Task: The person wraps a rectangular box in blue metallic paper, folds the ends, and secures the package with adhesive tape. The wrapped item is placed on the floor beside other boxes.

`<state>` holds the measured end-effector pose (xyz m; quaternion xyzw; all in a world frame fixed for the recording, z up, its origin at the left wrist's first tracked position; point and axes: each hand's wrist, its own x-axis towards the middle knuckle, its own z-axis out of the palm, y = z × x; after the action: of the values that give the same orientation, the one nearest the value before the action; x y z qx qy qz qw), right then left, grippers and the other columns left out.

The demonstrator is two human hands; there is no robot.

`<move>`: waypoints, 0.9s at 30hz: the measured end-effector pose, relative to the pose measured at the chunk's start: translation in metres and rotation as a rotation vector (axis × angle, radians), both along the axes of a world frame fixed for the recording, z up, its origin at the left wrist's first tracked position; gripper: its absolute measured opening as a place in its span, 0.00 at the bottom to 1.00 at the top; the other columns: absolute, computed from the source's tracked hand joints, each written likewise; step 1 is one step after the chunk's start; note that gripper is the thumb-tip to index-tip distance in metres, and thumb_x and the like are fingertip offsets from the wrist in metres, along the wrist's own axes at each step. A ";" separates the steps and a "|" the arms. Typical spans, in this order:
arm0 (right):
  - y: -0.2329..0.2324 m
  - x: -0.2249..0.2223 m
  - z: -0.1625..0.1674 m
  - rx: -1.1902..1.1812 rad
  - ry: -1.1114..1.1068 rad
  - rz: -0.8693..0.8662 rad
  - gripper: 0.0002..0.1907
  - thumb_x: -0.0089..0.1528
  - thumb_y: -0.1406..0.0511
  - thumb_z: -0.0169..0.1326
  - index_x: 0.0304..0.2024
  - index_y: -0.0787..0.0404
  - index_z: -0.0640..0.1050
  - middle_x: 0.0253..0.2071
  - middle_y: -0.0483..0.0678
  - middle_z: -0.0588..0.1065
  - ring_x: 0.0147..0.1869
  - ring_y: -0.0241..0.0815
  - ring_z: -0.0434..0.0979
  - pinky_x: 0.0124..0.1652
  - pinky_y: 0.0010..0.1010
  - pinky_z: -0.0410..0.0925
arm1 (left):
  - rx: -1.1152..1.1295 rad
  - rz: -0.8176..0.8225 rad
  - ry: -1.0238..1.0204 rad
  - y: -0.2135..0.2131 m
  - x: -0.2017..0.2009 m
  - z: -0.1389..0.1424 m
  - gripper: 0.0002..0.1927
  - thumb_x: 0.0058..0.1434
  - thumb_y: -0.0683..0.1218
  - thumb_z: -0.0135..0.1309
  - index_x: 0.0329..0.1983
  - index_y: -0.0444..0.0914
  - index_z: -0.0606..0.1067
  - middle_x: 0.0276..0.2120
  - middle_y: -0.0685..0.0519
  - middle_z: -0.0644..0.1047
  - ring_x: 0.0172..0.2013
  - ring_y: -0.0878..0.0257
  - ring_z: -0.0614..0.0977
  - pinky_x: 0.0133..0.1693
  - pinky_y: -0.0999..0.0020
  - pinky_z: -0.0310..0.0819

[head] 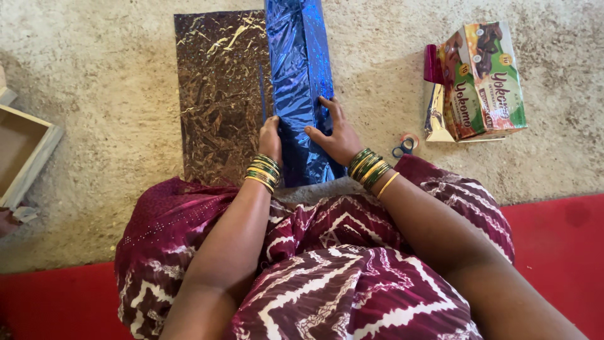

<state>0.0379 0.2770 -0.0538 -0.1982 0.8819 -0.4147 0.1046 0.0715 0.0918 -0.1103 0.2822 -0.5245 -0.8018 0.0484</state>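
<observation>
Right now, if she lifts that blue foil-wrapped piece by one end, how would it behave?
The blue foil-wrapped piece keeps a straight, box-like edge, so it is probably stiff. Its glossy, crinkled wrap likely slides and dents easily. The left hand and right hand press its near end, and the wrap looks loose there.

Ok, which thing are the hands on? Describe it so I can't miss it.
On the beige carpet, before the person's knees, lies a brown foil sheet. Along its right edge lies a long package in shiny blue foil, pressed by the left hand and right hand. Nothing else is blue.
</observation>
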 end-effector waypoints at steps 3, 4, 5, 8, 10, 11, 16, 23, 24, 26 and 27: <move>0.000 -0.001 -0.002 -0.018 0.004 0.002 0.47 0.61 0.46 0.60 0.74 0.59 0.57 0.76 0.71 0.51 0.80 0.65 0.51 0.72 0.45 0.52 | 0.059 0.013 0.081 -0.002 -0.002 -0.003 0.21 0.71 0.52 0.46 0.51 0.31 0.78 0.43 0.51 0.79 0.45 0.61 0.77 0.54 0.64 0.69; 0.000 -0.001 -0.003 -0.027 0.007 0.003 0.47 0.61 0.46 0.60 0.74 0.59 0.57 0.76 0.71 0.52 0.80 0.65 0.52 0.72 0.45 0.52 | 0.068 0.017 0.123 -0.003 -0.003 -0.003 0.20 0.71 0.52 0.46 0.51 0.30 0.78 0.44 0.51 0.80 0.46 0.62 0.77 0.55 0.66 0.68; 0.000 -0.002 -0.004 -0.034 0.014 0.006 0.47 0.61 0.46 0.60 0.74 0.59 0.57 0.76 0.71 0.52 0.80 0.65 0.51 0.72 0.45 0.52 | -0.073 0.015 0.083 -0.005 -0.003 -0.003 0.20 0.70 0.52 0.46 0.51 0.31 0.78 0.44 0.52 0.81 0.46 0.62 0.78 0.54 0.66 0.69; 0.001 -0.002 -0.006 -0.032 0.024 0.002 0.47 0.61 0.47 0.61 0.74 0.59 0.58 0.76 0.71 0.52 0.80 0.65 0.50 0.72 0.46 0.52 | -0.405 0.023 -0.006 -0.005 -0.003 -0.002 0.20 0.69 0.53 0.47 0.50 0.34 0.80 0.43 0.51 0.83 0.45 0.63 0.81 0.53 0.67 0.70; -0.001 -0.003 -0.007 -0.004 0.023 -0.006 0.47 0.60 0.47 0.61 0.73 0.59 0.59 0.76 0.69 0.52 0.80 0.65 0.50 0.71 0.46 0.51 | -0.510 0.055 -0.011 -0.005 -0.005 0.003 0.18 0.69 0.52 0.48 0.48 0.35 0.80 0.41 0.49 0.83 0.43 0.61 0.82 0.51 0.66 0.72; -0.002 -0.003 -0.007 -0.004 0.026 -0.010 0.47 0.59 0.46 0.61 0.73 0.59 0.60 0.76 0.69 0.52 0.80 0.64 0.51 0.71 0.45 0.52 | -0.471 0.110 0.009 -0.005 -0.005 0.005 0.16 0.67 0.51 0.51 0.48 0.35 0.79 0.41 0.48 0.83 0.43 0.59 0.82 0.50 0.64 0.72; -0.001 -0.003 -0.008 0.011 0.049 0.000 0.47 0.59 0.46 0.61 0.73 0.59 0.60 0.76 0.68 0.53 0.80 0.63 0.51 0.71 0.45 0.53 | -0.482 0.265 -0.128 0.000 -0.004 0.017 0.13 0.59 0.47 0.62 0.43 0.34 0.78 0.39 0.44 0.82 0.42 0.53 0.83 0.49 0.61 0.73; -0.006 0.004 0.002 0.070 0.063 -0.017 0.47 0.58 0.45 0.61 0.73 0.56 0.61 0.75 0.68 0.54 0.77 0.65 0.56 0.68 0.47 0.57 | -0.581 0.169 -0.186 0.001 -0.003 0.018 0.15 0.65 0.52 0.54 0.43 0.36 0.80 0.38 0.41 0.83 0.41 0.49 0.84 0.47 0.59 0.74; -0.007 0.005 0.004 0.092 0.062 -0.026 0.47 0.58 0.44 0.61 0.73 0.55 0.61 0.75 0.67 0.54 0.76 0.66 0.58 0.67 0.47 0.59 | -0.580 0.170 -0.179 0.001 -0.003 0.017 0.15 0.65 0.52 0.53 0.43 0.36 0.80 0.38 0.41 0.83 0.42 0.49 0.84 0.47 0.59 0.74; -0.010 0.008 0.008 0.125 0.073 -0.042 0.47 0.58 0.43 0.60 0.73 0.53 0.61 0.75 0.67 0.55 0.74 0.66 0.61 0.65 0.48 0.61 | -0.572 0.173 -0.178 0.001 -0.003 0.015 0.15 0.65 0.52 0.52 0.43 0.36 0.80 0.38 0.41 0.83 0.42 0.49 0.84 0.47 0.59 0.75; -0.012 0.009 0.010 0.137 0.085 -0.049 0.47 0.58 0.43 0.60 0.73 0.52 0.61 0.75 0.66 0.55 0.73 0.67 0.62 0.64 0.49 0.62 | -0.565 0.176 -0.183 0.001 -0.004 0.014 0.15 0.65 0.52 0.52 0.43 0.36 0.80 0.38 0.41 0.83 0.42 0.49 0.84 0.47 0.59 0.75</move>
<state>0.0470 0.2652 -0.0436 -0.1862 0.9164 -0.3473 0.0701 0.0679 0.0927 -0.0966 0.3730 -0.7023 -0.5882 0.1469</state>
